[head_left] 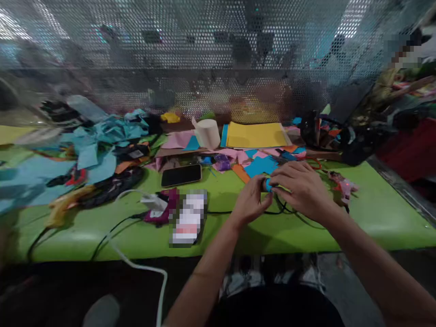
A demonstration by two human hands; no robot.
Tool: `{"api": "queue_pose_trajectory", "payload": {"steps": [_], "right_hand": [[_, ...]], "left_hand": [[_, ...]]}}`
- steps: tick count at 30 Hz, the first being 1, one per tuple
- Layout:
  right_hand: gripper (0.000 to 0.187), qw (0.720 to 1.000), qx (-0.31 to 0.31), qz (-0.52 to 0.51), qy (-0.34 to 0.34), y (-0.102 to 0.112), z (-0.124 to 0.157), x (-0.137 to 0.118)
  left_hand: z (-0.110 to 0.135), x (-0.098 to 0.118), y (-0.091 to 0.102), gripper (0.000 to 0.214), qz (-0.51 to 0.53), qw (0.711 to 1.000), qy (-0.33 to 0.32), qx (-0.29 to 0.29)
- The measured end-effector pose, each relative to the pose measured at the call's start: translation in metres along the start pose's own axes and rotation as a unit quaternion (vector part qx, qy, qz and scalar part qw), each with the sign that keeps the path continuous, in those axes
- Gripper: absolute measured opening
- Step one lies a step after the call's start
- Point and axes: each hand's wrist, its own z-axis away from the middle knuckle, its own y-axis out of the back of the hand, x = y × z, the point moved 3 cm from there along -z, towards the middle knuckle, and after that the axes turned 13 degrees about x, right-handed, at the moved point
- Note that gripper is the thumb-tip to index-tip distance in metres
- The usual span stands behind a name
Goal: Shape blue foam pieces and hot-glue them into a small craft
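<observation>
Both hands meet over the green table, around a small blue piece (268, 185) that looks like rolled or wrapped paper; its exact kind is too small to make out. My left hand (251, 200) pinches it from the left, thumb and fingertips curled round it. From the right, my right hand (301, 188) closes its fingers on the same piece, seen from the back of the hand. Flat blue paper scraps (260, 167) and an orange strip (240, 173) lie just beyond the hands. A black cable (218, 212) runs behind the left wrist.
A yellow paper stack (257, 135) and a white roll (208, 134) stand at the back. To the left lie a dark phone (181, 175), a lit phone (189, 218), a power adapter (158, 204) and a yellow glue gun (70, 204). A pink trinket (343, 186) lies right.
</observation>
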Motion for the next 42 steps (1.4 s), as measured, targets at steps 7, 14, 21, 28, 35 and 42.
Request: {"api": "queue_pose_trajectory", "payload": {"steps": [7,14,21,28,35,42], "right_hand": [[0.008,0.999,-0.038,0.006,0.003,-0.0013,-0.0031,-0.0022],[0.009,0.998,-0.046,0.021,-0.020,-0.0029,-0.0033,-0.0025],[0.005,0.997,-0.054,0.023,-0.047,-0.0050,-0.0012,-0.0010],[0.006,0.996,-0.051,0.015,-0.074,-0.0065,-0.0005,-0.0021],[0.009,0.997,-0.035,0.052,-0.045,-0.0097,0.0024,-0.0036],[0.008,0.997,-0.028,0.072,-0.012,-0.0098,0.0037,-0.0068]], "left_hand": [[0.0003,0.0010,-0.0018,0.031,-0.001,1.000,-0.008,0.005],[0.0001,0.0016,-0.0023,0.032,0.001,1.000,-0.005,0.009],[-0.0009,0.0033,-0.0010,0.031,0.003,1.000,0.010,0.007],[-0.0012,0.0029,-0.0018,0.029,-0.017,1.000,0.003,0.009],[-0.0007,0.0023,-0.0027,0.029,-0.022,1.000,-0.005,0.010],[-0.0003,0.0026,-0.0025,0.030,-0.026,1.000,-0.003,0.011]]}}
